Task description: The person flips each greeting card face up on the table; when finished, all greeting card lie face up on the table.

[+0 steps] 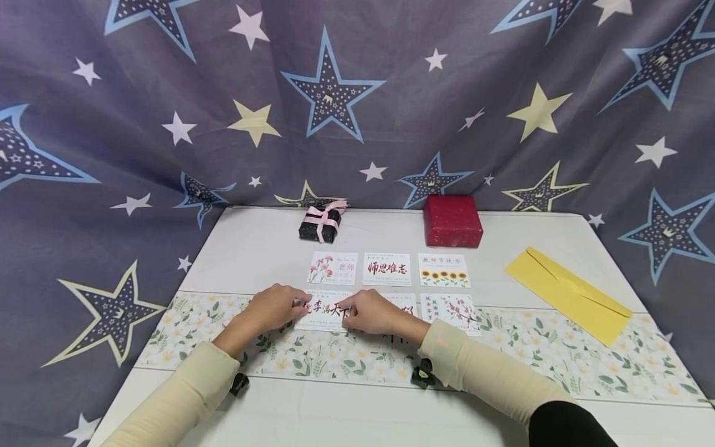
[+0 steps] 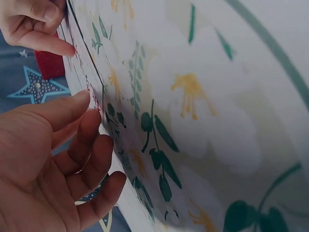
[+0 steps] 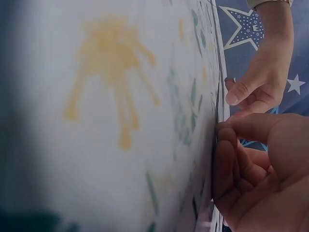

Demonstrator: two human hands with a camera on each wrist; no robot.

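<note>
A white card with red and black calligraphy (image 1: 324,308) lies at the left of the nearer row of cards, on the floral runner (image 1: 503,354). My left hand (image 1: 274,308) pinches the card's left edge, thumb over fingers (image 2: 91,121). My right hand (image 1: 371,312) grips the card's right end with curled fingers (image 3: 227,159) and hides part of the middle card (image 1: 406,303). Each wrist view shows the other hand close by: the right hand (image 2: 29,24) and the left hand (image 3: 263,82).
Three more cards (image 1: 386,269) form the far row, and a blossom card (image 1: 451,310) lies to my right. A black box with a pink ribbon (image 1: 321,222) and a red box (image 1: 452,220) stand at the table's back. A yellow envelope (image 1: 570,293) lies at the right. Star-print cloth (image 1: 357,93) hangs behind.
</note>
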